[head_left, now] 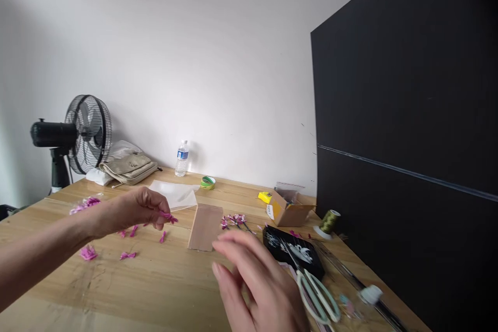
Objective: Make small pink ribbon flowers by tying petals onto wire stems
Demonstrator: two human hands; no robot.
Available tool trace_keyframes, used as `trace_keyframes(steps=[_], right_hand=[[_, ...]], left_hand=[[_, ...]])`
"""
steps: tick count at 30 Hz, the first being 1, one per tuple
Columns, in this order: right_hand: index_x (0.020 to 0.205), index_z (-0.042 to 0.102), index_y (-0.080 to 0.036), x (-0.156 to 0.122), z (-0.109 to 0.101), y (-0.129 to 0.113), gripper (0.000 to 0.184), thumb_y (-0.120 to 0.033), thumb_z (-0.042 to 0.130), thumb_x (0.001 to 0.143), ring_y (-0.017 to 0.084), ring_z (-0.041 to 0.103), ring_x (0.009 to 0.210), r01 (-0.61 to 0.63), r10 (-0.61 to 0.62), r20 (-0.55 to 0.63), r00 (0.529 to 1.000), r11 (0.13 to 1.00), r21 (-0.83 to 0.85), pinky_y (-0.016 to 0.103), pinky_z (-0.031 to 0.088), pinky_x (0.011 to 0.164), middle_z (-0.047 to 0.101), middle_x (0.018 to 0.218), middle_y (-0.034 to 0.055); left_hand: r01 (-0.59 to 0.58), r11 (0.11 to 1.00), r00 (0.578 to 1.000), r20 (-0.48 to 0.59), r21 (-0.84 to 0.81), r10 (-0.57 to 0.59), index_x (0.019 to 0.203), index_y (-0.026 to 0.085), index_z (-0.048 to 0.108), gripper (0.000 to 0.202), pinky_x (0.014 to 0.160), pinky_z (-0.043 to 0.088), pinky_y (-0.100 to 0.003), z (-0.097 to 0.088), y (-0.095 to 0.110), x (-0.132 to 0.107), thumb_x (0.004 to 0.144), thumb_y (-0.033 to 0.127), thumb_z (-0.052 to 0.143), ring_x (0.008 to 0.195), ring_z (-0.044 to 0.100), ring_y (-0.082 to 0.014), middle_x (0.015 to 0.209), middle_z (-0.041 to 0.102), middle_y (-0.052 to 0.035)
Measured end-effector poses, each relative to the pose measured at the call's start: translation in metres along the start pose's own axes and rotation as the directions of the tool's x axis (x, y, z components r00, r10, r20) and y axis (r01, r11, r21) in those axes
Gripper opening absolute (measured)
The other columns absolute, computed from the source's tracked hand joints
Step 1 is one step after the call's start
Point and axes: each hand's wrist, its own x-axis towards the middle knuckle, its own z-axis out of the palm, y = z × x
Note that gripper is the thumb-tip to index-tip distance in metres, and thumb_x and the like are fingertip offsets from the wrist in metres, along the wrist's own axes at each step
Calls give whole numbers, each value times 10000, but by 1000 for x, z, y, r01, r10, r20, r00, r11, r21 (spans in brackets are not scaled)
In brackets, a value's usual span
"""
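Note:
My left hand (134, 211) is raised over the left part of the table, its fingers pinched on a small magenta petal piece (168, 216). Below it lie several like magenta pieces (127, 256) and a fluffier magenta bunch (88, 252). In the near foreground my right hand (259, 282) hovers with fingers curved and the thumb apart, and I see nothing in it. Just beyond its fingertips is a brown cardboard rectangle (205, 227). Pink-and-white blossom stems (236, 220) lie to the right of the cardboard. Scissors with pale green handles (319, 295) rest right of this hand, their blades over a black box (293, 251).
A fan (88, 132), a beige bag (130, 167) and a water bottle (181, 158) stand at the back left. White paper (175, 194) and green tape (207, 182) lie near the wall. A small carton (290, 210), a thread spool (330, 221) and a tall black panel (404, 114) border the right side.

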Motion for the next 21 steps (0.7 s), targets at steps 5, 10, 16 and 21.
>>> trace_keyframes(steps=[5, 10, 16, 21], right_hand=[[742, 656, -183, 22, 0, 2, 114, -92, 592, 715, 165, 614, 589, -142, 157, 93, 983, 978, -155, 242, 432, 493, 682, 732, 33], [670, 662, -188, 18, -11, 6, 125, -99, 595, 726, 160, 577, 526, -126, 217, 254, 942, 935, -331, 257, 304, 462, 669, 630, 26], [589, 648, -192, 16, -21, 21, 239, -48, 514, 725, 109, 461, 471, -263, 341, 266, 901, 920, -289, 237, 247, 469, 596, 525, -20], [618, 642, -186, 11, -23, 31, 213, -47, 517, 720, 109, 460, 499, -290, 362, 243, 900, 913, -285, 231, 248, 486, 595, 551, -21]], left_hand=[[-14, 979, 995, 92, -204, 34, 602, 183, 654, 115, 472, 356, -204, 39, 1, 10, 622, 292, 680, 505, 520, -112, 519, 622, 23], [66, 940, 991, 131, -335, -23, 639, 199, 679, 89, 400, 231, -179, 63, 15, 6, 710, 237, 642, 455, 458, -80, 542, 627, 23], [118, 916, 983, 177, -385, -52, 735, 194, 659, 73, 384, 261, -173, 84, 29, 5, 695, 254, 661, 524, 541, -116, 591, 601, 19], [29, 958, 982, 188, -287, 27, 893, 225, 632, 191, 435, 326, -176, 84, 28, 11, 705, 245, 660, 578, 487, -117, 676, 591, 29]])
